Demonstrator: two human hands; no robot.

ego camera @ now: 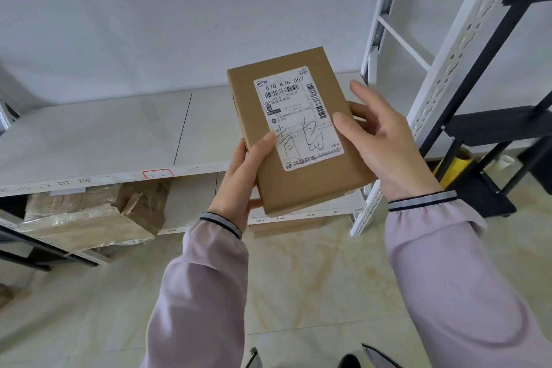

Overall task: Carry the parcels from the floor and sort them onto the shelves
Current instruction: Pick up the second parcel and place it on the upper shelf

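A small brown cardboard parcel [301, 176] with a white shipping label and black handwriting is held up in front of me, label facing me. My left hand [242, 179] grips its lower left edge, thumb on the label. My right hand [385, 143] holds its right side, thumb on the label's edge and fingers partly behind the box. Behind the parcel runs a white shelf [119, 134], its top board bare, with a red-outlined tag on its front lip.
On the lower shelf level at left lies a large taped cardboard box [92, 218]. Another brown box [286, 228] sits low under the parcel. A white perforated upright [457, 48] and a black rack [493, 134] stand at right, with a yellow roll [455, 167] on the tiled floor.
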